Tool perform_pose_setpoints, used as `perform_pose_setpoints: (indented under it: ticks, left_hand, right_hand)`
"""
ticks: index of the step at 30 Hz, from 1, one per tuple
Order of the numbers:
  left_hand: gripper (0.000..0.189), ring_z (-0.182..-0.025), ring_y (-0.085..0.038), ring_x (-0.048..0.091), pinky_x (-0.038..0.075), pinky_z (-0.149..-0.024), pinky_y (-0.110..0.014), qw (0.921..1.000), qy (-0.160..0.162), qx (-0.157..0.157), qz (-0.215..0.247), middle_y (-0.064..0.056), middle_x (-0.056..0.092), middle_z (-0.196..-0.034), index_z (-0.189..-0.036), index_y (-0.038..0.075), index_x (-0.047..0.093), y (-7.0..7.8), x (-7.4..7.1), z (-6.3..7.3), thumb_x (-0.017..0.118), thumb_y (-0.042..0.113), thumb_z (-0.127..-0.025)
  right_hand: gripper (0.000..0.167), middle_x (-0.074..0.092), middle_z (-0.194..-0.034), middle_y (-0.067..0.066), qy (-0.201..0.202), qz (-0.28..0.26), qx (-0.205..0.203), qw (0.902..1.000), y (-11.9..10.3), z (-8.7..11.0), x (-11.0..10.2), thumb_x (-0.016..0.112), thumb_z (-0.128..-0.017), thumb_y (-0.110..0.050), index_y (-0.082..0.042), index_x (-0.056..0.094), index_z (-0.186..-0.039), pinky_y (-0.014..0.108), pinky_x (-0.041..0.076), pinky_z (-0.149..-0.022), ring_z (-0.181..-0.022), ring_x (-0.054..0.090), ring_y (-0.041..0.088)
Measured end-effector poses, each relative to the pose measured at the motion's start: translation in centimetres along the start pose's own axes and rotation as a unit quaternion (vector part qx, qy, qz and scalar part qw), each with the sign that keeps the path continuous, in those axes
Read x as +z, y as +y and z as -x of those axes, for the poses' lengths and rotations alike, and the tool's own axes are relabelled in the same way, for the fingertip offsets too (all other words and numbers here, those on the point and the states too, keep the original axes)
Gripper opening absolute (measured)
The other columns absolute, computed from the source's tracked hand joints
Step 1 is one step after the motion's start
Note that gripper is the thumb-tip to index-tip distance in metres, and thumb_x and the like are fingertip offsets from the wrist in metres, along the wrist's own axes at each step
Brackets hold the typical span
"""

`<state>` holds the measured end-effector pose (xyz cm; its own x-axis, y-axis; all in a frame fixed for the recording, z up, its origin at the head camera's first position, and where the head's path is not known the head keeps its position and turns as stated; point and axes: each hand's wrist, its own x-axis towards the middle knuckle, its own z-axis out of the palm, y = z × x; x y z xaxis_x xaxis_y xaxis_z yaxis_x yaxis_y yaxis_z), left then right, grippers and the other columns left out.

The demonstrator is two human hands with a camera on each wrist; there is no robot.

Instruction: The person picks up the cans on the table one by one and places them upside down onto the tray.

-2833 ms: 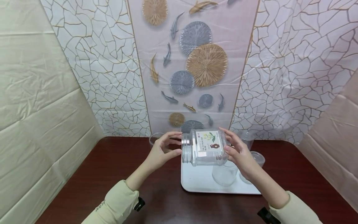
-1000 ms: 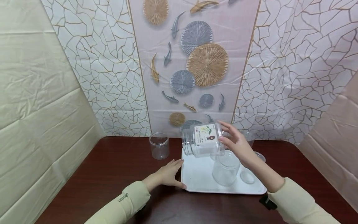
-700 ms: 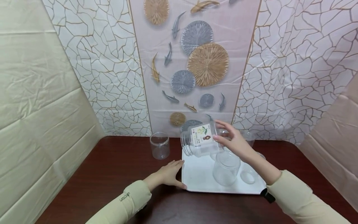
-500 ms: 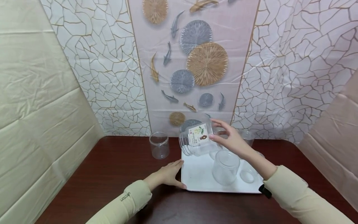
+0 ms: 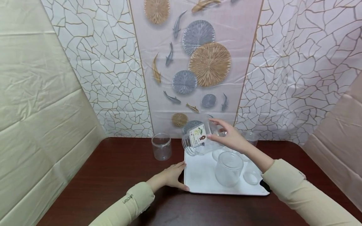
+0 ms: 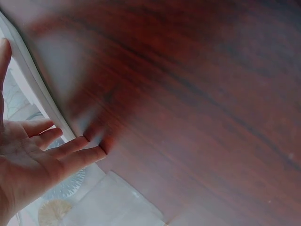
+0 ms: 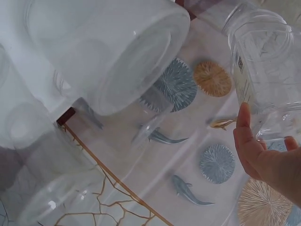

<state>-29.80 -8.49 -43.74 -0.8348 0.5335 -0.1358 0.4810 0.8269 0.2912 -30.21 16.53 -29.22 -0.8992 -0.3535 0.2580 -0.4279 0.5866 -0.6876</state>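
My right hand (image 5: 229, 137) holds a clear plastic jar (image 5: 207, 147) by its base end, thumb on the near side. The jar lies almost on its side over the tray's back left corner, its threaded mouth facing left and somewhat down. A printed label (image 5: 198, 135) with a plant faces me. In the right wrist view the jar (image 7: 265, 66) looks see-through. At the left edge of the white tray (image 5: 199, 172) rests my left hand (image 5: 170, 176), fingers straight and spread, holding nothing. The left wrist view shows the left hand (image 6: 28, 162) along the tray's rim (image 6: 40, 87).
A clear round container (image 5: 229, 171) stands on the tray, with a small clear round piece (image 5: 250, 178) on its right. Other clear containers sit behind, partly covered by the right arm. Left of the tray, a clear container (image 5: 161, 150) stands on the dark wooden table (image 5: 118, 169).
My left hand has let go of the jar's mouth and come down to the tray's edge. The right hand has carried the jar left and tipped its mouth lower.
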Motion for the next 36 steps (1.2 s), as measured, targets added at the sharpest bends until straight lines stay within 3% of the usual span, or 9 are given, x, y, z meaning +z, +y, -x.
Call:
perform_pose_setpoints:
  ticks: [7, 14, 20, 27, 36]
  left_hand:
    - [0.102, -0.133, -0.039, 0.039, 0.04, -0.101, -0.055, 1.0, 0.005, 0.006, -0.005, -0.013, 0.029, -0.153, -0.145, 0.002, 0.032, 0.0, 0.0, -0.1, 0.076, 0.054, -0.07]
    - [0.101, -0.132, -0.04, 0.039, 0.039, -0.103, -0.052, 0.9999, 0.006, 0.014, -0.008, -0.015, 0.031, -0.152, -0.145, 0.0, 0.032, 0.0, 0.3, 0.1, 0.076, 0.053, -0.071]
    - [0.099, -0.135, -0.038, 0.036, 0.035, -0.107, -0.05, 0.9997, 0.006, 0.022, -0.001, -0.017, 0.03, -0.152, -0.144, -0.002, 0.032, -0.1, 0.2, 0.0, 0.076, 0.051, -0.072]
    - [0.099, -0.134, -0.04, 0.036, 0.033, -0.109, -0.05, 0.9995, 0.007, 0.029, 0.006, -0.02, 0.03, -0.151, -0.143, -0.005, 0.032, -0.3, -0.1, 0.1, 0.077, 0.048, -0.072]
    - [0.098, -0.134, -0.04, 0.036, 0.032, -0.109, -0.051, 0.9993, 0.006, 0.036, 0.006, -0.021, 0.03, -0.151, -0.143, -0.006, 0.032, -0.1, 0.0, 0.1, 0.077, 0.046, -0.073]
  right_hand:
    - [0.069, 0.038, -0.146, 0.018, -0.01, 0.022, -0.024, 0.9994, -0.4, -1.1, -0.4, 0.066, -0.086, -0.034, -0.013, 0.037, -0.144, 0.058, 0.042, -0.095, -0.12, 0.047, 0.044]
    - [0.07, 0.043, -0.143, 0.02, -0.02, 0.099, -0.073, 0.9922, -1.4, -2.7, 0.3, 0.07, -0.082, -0.032, -0.004, 0.042, -0.14, 0.056, 0.036, -0.104, -0.13, 0.042, 0.04]
    - [0.07, 0.043, -0.142, 0.023, -0.04, 0.122, -0.061, 0.9898, -2.0, -4.1, 0.6, 0.07, -0.082, -0.033, -0.004, 0.043, -0.139, 0.058, 0.033, -0.105, -0.13, 0.039, 0.041]
    - [0.07, 0.047, -0.139, 0.023, -0.071, 0.148, -0.064, 0.9844, -2.2, -5.6, 1.2, 0.07, -0.082, -0.031, 0.003, 0.043, -0.137, 0.052, 0.033, -0.108, -0.129, 0.043, 0.039]
    - [0.066, 0.051, -0.134, 0.023, -0.087, 0.197, -0.033, 0.9759, -2.4, -6.9, 2.7, 0.068, -0.082, -0.033, 0.002, 0.048, -0.133, 0.052, 0.033, -0.107, -0.127, 0.042, 0.041]
